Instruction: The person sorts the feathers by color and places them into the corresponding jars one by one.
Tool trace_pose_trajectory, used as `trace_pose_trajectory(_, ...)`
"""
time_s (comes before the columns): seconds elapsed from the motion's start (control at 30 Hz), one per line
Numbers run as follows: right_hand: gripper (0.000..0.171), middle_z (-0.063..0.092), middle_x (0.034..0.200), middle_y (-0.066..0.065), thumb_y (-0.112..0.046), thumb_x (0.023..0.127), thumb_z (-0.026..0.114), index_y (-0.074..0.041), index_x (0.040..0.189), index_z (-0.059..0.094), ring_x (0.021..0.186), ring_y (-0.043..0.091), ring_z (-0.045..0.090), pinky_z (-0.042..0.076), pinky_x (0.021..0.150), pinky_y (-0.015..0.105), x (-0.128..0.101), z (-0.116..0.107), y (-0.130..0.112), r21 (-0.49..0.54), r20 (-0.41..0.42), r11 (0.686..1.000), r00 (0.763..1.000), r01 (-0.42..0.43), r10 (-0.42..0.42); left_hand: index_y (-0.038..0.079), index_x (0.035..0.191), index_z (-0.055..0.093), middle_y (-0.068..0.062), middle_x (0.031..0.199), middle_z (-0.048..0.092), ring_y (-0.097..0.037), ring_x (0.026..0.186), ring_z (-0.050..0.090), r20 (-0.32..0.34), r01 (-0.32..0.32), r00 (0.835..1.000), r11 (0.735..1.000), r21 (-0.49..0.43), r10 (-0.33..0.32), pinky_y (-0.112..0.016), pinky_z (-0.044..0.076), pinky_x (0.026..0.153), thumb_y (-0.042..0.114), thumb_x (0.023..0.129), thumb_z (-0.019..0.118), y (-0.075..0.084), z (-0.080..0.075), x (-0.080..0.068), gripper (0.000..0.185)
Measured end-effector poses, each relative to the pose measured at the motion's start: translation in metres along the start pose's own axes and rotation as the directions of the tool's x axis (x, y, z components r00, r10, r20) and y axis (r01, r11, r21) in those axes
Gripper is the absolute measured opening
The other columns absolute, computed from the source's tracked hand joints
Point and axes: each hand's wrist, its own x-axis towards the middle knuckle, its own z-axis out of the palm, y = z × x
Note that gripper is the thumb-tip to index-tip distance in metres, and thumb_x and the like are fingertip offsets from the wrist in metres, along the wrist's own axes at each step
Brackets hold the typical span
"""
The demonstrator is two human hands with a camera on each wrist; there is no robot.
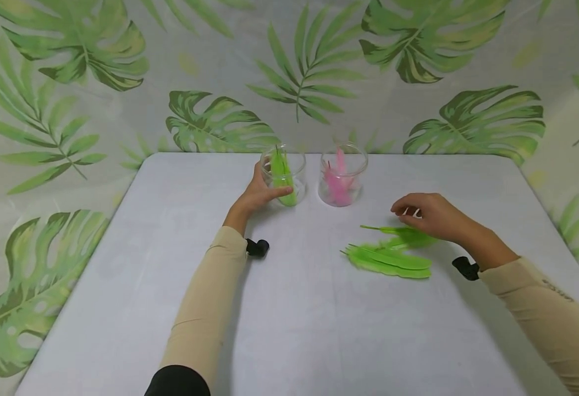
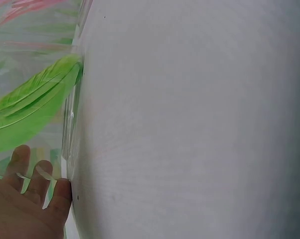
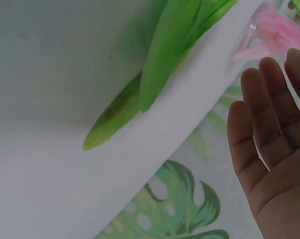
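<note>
My left hand [image 1: 258, 195] grips a clear glass cup [image 1: 299, 184] from its left side, thumb across the front. Inside the cup, green feathers [image 1: 281, 176] stand upright; the left wrist view shows a green feather [image 2: 38, 97] through the glass, just past the fingers [image 2: 39, 181]. Over the right half of the table, my right hand [image 1: 433, 217] hovers with loosely bent fingers, and nothing shows in it. Below it lie several loose green feathers [image 1: 388, 259], their quills pointing left. In the right wrist view the same hand [image 3: 274, 144] is beside these feathers [image 3: 170, 55].
A second glass cup [image 1: 325, 192] holding pink feathers [image 1: 337, 184] stands just right of the first, near the back edge of the white table [image 1: 289, 330]. Behind the table hangs a leaf-printed cloth [image 1: 220, 71].
</note>
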Motion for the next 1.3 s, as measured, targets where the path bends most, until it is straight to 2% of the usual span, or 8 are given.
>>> trace_pose_trajectory(0.43,0.024,0.074,0.103,0.009,0.001,0.089,0.068,-0.003,0.112,0.07,0.092,0.023,0.068,0.056,0.079,0.041,0.02,0.015,-0.008,0.027,0.145,0.998,0.988,-0.052,0.048,0.027,0.157,0.008,-0.011,0.163,0.024,-0.029,0.153,0.021,0.004,-0.008,1.0,1.0,-0.021,0.008,-0.046,0.02,0.125,0.024,0.079,0.081,-0.001,0.002,0.002,0.107)
trace_pose_trajectory(0.63,0.014,0.073,0.097,0.003,-0.004,0.088,0.07,-0.007,0.102,0.073,0.088,0.017,0.066,0.055,0.08,0.038,0.035,0.028,-0.012,-0.009,0.251,1.0,0.968,-0.026,0.027,0.026,0.157,0.008,-0.011,0.163,0.025,-0.028,0.153,0.022,0.003,-0.002,1.0,1.0,-0.016,0.002,-0.047,0.02,0.125,0.023,0.08,0.082,0.0,0.003,0.001,0.107)
trace_pose_trajectory(0.73,0.013,0.071,0.093,0.002,-0.004,0.087,0.072,-0.008,0.099,0.073,0.085,0.015,0.063,0.054,0.079,0.037,0.04,0.033,-0.013,-0.038,0.283,0.999,0.958,-0.039,0.048,0.025,0.157,0.008,-0.011,0.163,0.024,-0.029,0.152,0.022,0.006,-0.011,1.0,1.0,-0.014,0.011,-0.047,0.02,0.125,0.023,0.08,0.082,0.0,0.003,0.001,0.107)
trace_pose_trajectory(1.03,0.01,0.073,0.091,0.005,-0.001,0.087,0.07,-0.005,0.095,0.075,0.081,0.015,0.063,0.055,0.076,0.037,0.047,0.041,-0.016,-0.062,0.274,0.995,0.957,-0.08,0.094,0.026,0.157,0.008,-0.01,0.162,0.025,-0.027,0.152,0.023,0.006,-0.005,1.0,1.0,-0.014,0.005,-0.047,0.02,0.125,0.023,0.079,0.082,0.002,0.002,0.001,0.107)
trace_pose_trajectory(1.3,0.009,0.071,0.085,0.0,-0.001,0.087,0.069,-0.008,0.09,0.074,0.075,0.01,0.058,0.052,0.073,0.033,0.049,0.045,-0.013,-0.065,0.262,0.998,0.964,-0.026,0.042,0.026,0.157,0.006,-0.01,0.164,0.023,-0.027,0.153,0.022,0.001,0.008,1.0,1.0,-0.004,-0.008,-0.047,0.02,0.125,0.024,0.081,0.081,0.001,-0.001,0.0,0.107)
